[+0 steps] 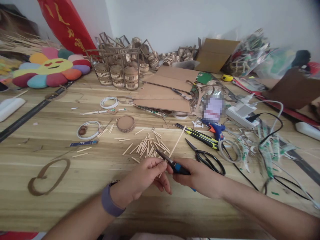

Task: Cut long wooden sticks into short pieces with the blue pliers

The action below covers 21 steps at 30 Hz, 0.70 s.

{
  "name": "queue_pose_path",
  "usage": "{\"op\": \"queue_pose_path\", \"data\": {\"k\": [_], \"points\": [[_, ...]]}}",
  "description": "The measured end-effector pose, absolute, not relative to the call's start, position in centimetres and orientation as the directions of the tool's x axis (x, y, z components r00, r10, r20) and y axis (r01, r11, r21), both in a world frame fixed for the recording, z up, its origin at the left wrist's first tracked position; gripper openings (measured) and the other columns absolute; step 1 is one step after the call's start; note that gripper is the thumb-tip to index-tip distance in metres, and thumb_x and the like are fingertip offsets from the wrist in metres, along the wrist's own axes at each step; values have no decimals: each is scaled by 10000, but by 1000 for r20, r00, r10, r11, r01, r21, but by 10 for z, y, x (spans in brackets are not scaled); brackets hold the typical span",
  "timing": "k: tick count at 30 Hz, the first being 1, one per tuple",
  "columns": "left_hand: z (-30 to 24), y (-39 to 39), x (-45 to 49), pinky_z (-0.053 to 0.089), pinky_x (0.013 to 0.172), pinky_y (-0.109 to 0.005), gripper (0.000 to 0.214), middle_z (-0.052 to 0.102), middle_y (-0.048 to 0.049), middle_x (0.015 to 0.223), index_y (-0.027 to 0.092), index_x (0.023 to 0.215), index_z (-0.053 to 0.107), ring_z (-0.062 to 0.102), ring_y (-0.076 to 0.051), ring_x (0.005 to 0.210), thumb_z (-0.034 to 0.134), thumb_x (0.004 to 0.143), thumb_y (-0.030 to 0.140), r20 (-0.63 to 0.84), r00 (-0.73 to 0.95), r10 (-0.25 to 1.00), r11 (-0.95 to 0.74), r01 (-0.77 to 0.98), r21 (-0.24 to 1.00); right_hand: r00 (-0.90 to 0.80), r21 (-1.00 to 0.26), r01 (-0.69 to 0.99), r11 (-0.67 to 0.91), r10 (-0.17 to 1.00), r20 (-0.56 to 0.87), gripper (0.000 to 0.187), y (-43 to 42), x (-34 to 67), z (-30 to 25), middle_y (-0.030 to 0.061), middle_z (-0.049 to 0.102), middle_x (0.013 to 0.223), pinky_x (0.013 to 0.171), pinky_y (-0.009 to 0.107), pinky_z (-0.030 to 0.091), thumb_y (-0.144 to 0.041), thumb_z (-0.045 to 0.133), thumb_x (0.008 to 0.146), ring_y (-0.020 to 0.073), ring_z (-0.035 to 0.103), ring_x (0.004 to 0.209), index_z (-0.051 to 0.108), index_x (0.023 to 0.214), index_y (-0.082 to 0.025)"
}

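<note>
Pale wood makes up the tabletop (100, 216); directions are read from the hands as dial centre, twelve being away from the person. Left hand (142, 176): thumb and fingers pinched on the lower end of a slender stick (178, 140), which points to one o'clock; a purple wristband (110, 202) is worn on that arm. Right hand (197, 176): clamped around the handles of blue-and-black cutters (178, 167), blades directed between ten and eleven and crossing the stick near the left thumb. Whether the blades touch the stick cannot be told. Both hands are just beside each other. Short sticks (143, 149) lie in a loose heap at eleven, close to the left hand. Round brown tray (125, 124): beyond the heap, between ten and eleven. Black-handled scissors (209, 160): near, between two and three. Yellow-and-black utility knife (201, 136): between one and two. Blue glue gun (219, 130): at two, beyond the knife. Brown loop (65, 170): well apart, at nine.
</note>
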State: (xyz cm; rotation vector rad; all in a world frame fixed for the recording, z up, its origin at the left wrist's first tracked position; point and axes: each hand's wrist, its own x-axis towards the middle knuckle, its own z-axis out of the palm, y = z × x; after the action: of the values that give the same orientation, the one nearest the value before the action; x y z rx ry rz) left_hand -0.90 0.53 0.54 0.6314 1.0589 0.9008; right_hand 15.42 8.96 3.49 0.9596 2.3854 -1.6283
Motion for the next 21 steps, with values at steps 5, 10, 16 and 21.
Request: {"op": "queue_pose_path", "data": {"k": [5,10,16,21], "points": [[8,6,-10,396,530,-232,438,580,22,487,162,773,536,584,-136,496,583,745,596,-428,185,884,466,-300,832,-842,-844,464,268,430,-326,54,93,153,37,-9,571,808,736,251,406,-201,511,801,156,513,797,533,851,-193],[11,9,-17,371,506,-216,376,480,65,446,181,771,497,488,-106,451,485,832,553,-304,40,952,303,-260,917,-791,-767,532,358,535,-299,143,101,165,45,3,593,785,688,262,438,-317,494,843,163,546,736,566,872,-196],[9,10,-21,262,455,-212,346,334,85,481,194,763,496,327,-98,441,360,908,477,-310,-3,951,308,136,942,-622,-537,552,638,744,245,126,100,163,33,81,642,949,727,328,482,-295,498,873,225,618,852,505,962,-205],[9,8,-19,332,583,-237,279,504,23,623,195,728,496,497,-142,614,353,932,319,-180,40,983,135,506,852,-746,-421,416,806,567,350,199,95,150,17,139,627,1138,835,370,491,-242,527,883,262,608,1036,480,1070,-197]]}}
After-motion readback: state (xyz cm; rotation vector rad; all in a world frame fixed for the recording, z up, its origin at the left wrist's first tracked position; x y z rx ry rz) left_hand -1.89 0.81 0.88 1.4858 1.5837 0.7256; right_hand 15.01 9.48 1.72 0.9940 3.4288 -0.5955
